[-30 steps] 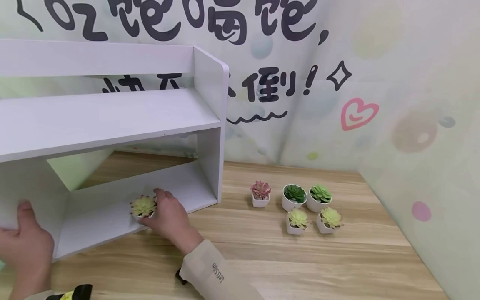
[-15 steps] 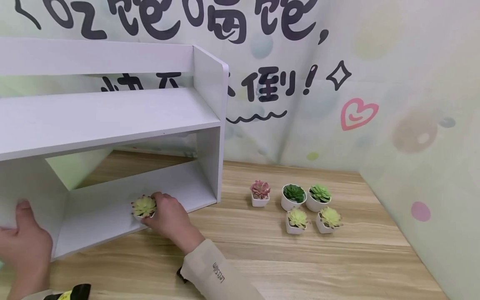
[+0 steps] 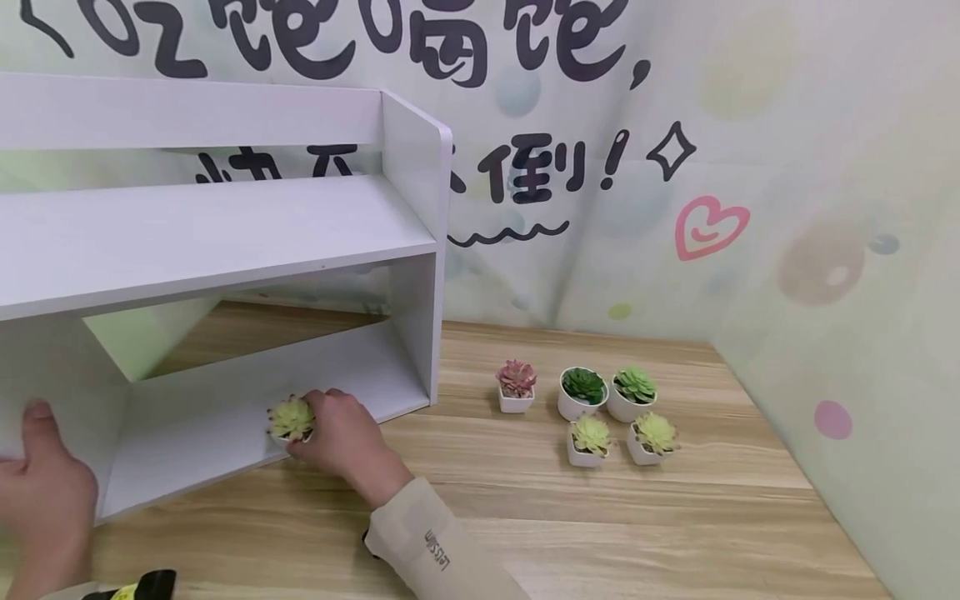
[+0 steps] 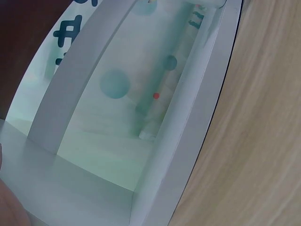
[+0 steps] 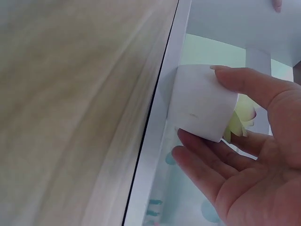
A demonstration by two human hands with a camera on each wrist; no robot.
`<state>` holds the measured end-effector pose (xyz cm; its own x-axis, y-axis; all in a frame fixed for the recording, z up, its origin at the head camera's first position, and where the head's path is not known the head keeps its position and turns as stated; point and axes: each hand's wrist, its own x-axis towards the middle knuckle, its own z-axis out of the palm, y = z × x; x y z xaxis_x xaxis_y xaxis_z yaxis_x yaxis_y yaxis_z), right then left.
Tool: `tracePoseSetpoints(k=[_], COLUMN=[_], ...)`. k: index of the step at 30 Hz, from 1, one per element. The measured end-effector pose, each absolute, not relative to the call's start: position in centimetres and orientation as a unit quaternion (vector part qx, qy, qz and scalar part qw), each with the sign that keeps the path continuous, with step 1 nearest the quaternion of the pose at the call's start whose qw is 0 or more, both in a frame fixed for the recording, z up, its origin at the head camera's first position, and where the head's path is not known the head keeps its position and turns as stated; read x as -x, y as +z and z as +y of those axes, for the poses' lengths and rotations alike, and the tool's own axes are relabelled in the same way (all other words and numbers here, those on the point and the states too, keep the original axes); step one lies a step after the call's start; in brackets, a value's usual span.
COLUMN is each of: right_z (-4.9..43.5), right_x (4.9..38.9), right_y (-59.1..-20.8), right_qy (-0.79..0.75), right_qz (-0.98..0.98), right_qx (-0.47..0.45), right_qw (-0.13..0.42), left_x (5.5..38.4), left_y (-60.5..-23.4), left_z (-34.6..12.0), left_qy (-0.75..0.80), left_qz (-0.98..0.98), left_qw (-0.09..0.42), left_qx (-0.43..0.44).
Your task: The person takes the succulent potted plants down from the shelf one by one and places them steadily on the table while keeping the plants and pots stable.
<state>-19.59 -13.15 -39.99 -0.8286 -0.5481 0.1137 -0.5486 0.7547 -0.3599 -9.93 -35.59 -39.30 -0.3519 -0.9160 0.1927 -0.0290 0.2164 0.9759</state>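
Observation:
Between the thumb and fingers of my right hand (image 3: 348, 442) is a small potted succulent (image 3: 292, 417), pale yellow-green with pinkish tips. It stands at the front of the lower board of the white shelf (image 3: 225, 417). In the right wrist view, its white square pot (image 5: 202, 103) sits by the board's front edge, with the thumb on one side and fingertips on the other. My left hand (image 3: 48, 496) holds the shelf's left side panel, thumb against the inner face; its other fingers are mostly hidden. Only a bit of that hand (image 4: 9, 207) shows in the left wrist view.
Right of the shelf on the wooden table (image 3: 675, 533) stand several potted succulents: a red one (image 3: 516, 386), a dark green one (image 3: 582, 393), a bright green one (image 3: 633, 393) and two yellow-green ones, left (image 3: 589, 440) and right (image 3: 653, 437). A printed cloth (image 3: 600, 275) hangs behind.
My right hand has shifted the held succulent slightly to the right along the lower board, its fingers settling closer to the plant. My left hand stays on the panel. The head view drifts slightly.

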Motion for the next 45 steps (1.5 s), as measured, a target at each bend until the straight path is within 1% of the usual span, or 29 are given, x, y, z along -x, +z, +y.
tracePoseSetpoints(k=[4,8,10,13,15,20,22,29,36,43,45], right_z=[-13.0,-12.8,-12.7,-12.5,-12.4,-12.2,-12.2,-11.8,-11.5,-11.2,-11.2], right_x=[19.5,19.5,19.6,19.6,19.5,19.5,19.5,19.4,19.3,19.3,19.3], right_y=[-39.7,-39.6,-39.6,-39.6,-39.5,-39.2,-39.1,-39.0,-38.9,-39.0,-39.0], right_qy=[0.187,0.185,0.185,0.186,0.182,0.172,0.168,0.156,0.145,0.139,0.137], right_qz=[-0.939,-0.939,-0.938,-0.937,-0.938,-0.939,-0.939,-0.940,-0.942,-0.943,-0.943], right_qx=[-0.287,-0.290,-0.292,-0.294,-0.294,-0.296,-0.298,-0.301,-0.301,-0.302,-0.302], right_qw=[-0.011,-0.012,-0.014,-0.018,-0.021,-0.024,-0.024,-0.022,-0.027,-0.028,-0.030], left_x=[9.8,9.7,9.6,9.5,9.5,9.7,9.8,9.9,9.9,10.0,9.9], left_y=[-39.2,-39.1,-39.2,-39.5,-39.6,-39.9,-40.1,-40.5,-40.8,-40.8,-40.8], left_z=[-35.5,-35.7,-36.0,-36.5,-36.7,-36.9,-36.9,-37.3,-37.2,-37.1,-37.0], left_qy=[-0.487,-0.507,-0.526,-0.540,-0.538,-0.487,-0.476,-0.459,-0.467,-0.459,-0.458], left_qz=[-0.663,-0.659,-0.655,-0.651,-0.654,-0.678,-0.682,-0.690,-0.689,-0.694,-0.695], left_qw=[0.450,0.423,0.388,0.353,0.345,0.394,0.401,0.415,0.411,0.423,0.418], left_qx=[-0.348,-0.359,-0.379,-0.401,-0.404,-0.383,-0.383,-0.377,-0.373,-0.360,-0.364])
